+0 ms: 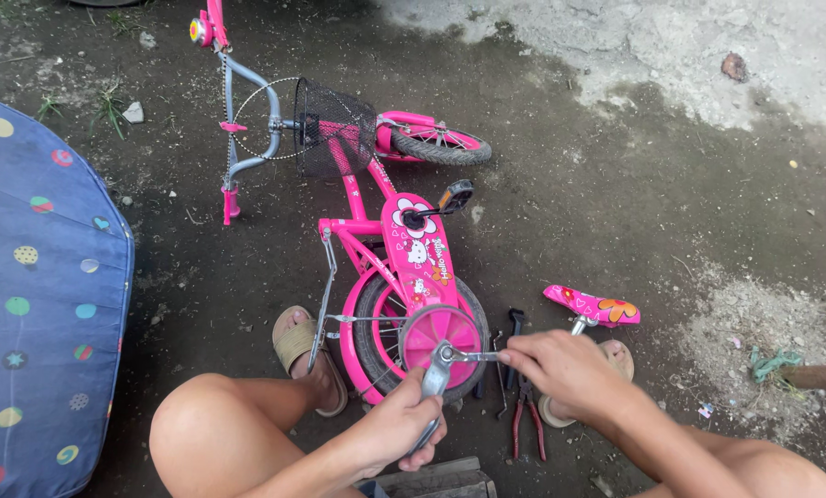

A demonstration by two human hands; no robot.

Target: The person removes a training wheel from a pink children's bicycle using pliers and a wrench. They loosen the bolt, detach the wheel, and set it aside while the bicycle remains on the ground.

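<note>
Ground (616, 184): dark damp earth across most of the frame, paler dry concrete in the upper right corner, scattered pebbles and sparse grass at upper left.
Cloth (35, 295): blue fabric with coloured dots, filling the left edge, cut off by the frame.
Bicycle (404, 249): small pink child's bike lying on its side at centre, handlebars toward the upper left, rear wheel toward the lower centre.
Basket (332, 138): black wire mesh at the front of the bike, hiding part of the front wheel behind it.
Training wheel (440, 334): pink disc at lower centre, in front of the rear tyre, its hub bolt under the tools.
Saddle (593, 307): pink flowered seat on its post, detached, lying on the earth right of the wheel.
Legs: bare knees at the bottom corners, sandalled feet either side of the rear wheel, one foot partly hidden by the right hand.
Left hand (396, 426): closed around the handle of a silver wrench (434, 387), its head on the hub.
Right hand (560, 369): fingers clamped on a second thin tool (475, 355) reaching the same hub; its type hard to make out.
Pliers (526, 420): red-handled, on the ground between the hands, beside other dark tools half covered by the right hand.
Wood block (440, 480): bottom edge, cut off.
</note>
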